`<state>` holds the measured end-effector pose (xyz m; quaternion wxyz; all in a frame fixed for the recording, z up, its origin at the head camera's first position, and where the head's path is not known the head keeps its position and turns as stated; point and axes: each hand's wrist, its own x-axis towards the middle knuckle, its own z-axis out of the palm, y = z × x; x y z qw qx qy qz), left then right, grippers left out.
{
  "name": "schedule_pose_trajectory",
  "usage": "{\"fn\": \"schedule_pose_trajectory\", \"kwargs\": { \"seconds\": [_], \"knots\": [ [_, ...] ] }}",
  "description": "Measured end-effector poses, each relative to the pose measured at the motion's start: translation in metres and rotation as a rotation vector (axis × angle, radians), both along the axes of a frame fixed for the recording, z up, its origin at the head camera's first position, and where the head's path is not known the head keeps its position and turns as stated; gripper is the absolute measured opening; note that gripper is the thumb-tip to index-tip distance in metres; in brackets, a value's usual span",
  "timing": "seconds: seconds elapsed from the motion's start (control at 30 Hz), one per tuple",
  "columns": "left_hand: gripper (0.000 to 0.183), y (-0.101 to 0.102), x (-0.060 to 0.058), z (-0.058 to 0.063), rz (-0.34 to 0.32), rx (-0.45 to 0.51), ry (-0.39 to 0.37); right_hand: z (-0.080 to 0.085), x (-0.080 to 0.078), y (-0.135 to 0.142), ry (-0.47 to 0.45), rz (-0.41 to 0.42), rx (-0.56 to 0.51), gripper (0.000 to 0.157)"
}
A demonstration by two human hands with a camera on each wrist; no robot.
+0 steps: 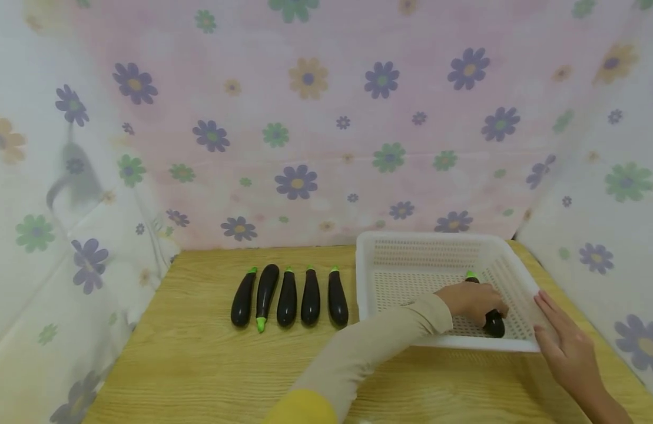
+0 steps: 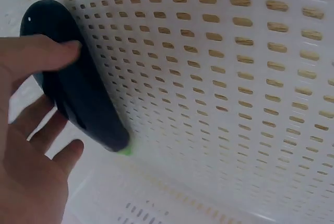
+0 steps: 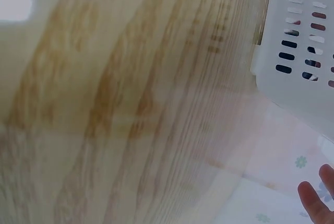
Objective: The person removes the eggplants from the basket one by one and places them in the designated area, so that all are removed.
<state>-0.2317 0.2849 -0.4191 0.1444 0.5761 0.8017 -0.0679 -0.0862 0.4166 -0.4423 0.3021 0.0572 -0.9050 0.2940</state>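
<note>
Inside the white plastic basket (image 1: 424, 235), my left hand (image 1: 471, 299) holds a dark eggplant (image 1: 494, 325) near its right wall. The left wrist view shows the thumb across this eggplant (image 2: 78, 78) and fingers curled beneath, its green stem end low against the perforated basket floor. My right hand (image 1: 570, 347) rests on the basket's outer right side by the front corner, fingers fairly straight. Only a couple of its fingertips (image 3: 311, 198) show at the edge of the right wrist view. Several more eggplants (image 1: 287, 300) lie in a row left of the basket.
The wooden table (image 1: 199, 365) carries the basket at its right part. One eggplant (image 1: 267, 294) in the row points its green stem toward me, the others away. Flowered cloth (image 1: 331, 135) hangs behind the table and along both sides.
</note>
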Motion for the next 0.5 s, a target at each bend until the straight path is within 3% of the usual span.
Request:
{"fn": "schedule_pose_trajectory", "kwargs": {
  "seconds": [0.17,0.5],
  "knots": [
    [0.031,-0.012,0.004,0.000,0.038,-0.002,0.072,0.001,-0.002,-0.002,-0.015,-0.022,0.002,0.052],
    [0.029,-0.031,-0.003,0.011,0.162,0.010,0.005,-0.002,-0.001,-0.001,-0.018,-0.034,-0.001,0.051]
  ]
}}
